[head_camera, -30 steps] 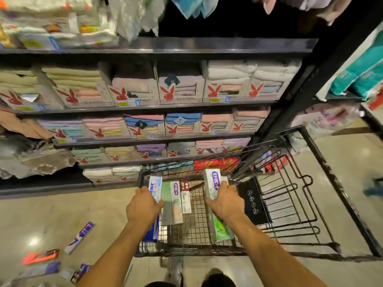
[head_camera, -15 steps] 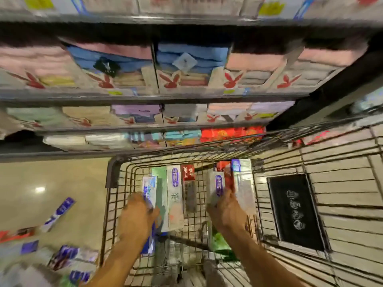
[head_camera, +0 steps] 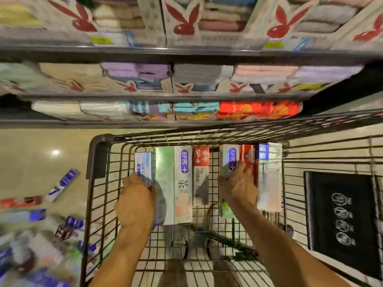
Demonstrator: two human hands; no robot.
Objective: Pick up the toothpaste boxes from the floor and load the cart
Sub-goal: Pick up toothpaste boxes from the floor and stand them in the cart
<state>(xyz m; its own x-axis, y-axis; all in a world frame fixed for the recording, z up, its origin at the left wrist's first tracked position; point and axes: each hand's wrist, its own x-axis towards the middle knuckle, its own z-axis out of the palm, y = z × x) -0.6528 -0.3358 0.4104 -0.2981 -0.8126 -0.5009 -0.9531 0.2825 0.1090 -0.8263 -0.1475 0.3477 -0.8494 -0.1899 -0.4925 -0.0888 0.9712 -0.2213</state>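
Left hand [head_camera: 135,204]: fingers curled round a blue-and-white toothpaste box [head_camera: 145,166], low in the black wire cart [head_camera: 97,160].
Right hand [head_camera: 238,189]: grips a white purple-labelled box [head_camera: 228,158].
Risk: a box released on edge could tip through the wire gaps.
Room: open grid on the near side; scattered floor boxes [head_camera: 62,184] lie left.

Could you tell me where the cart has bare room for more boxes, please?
The near half of the cart is bare mesh. A narrow strip is free between the red SP-4 box and the white box in the right hand; another between the cart's left wall and the blue box in the left hand. The far wall is crowded.
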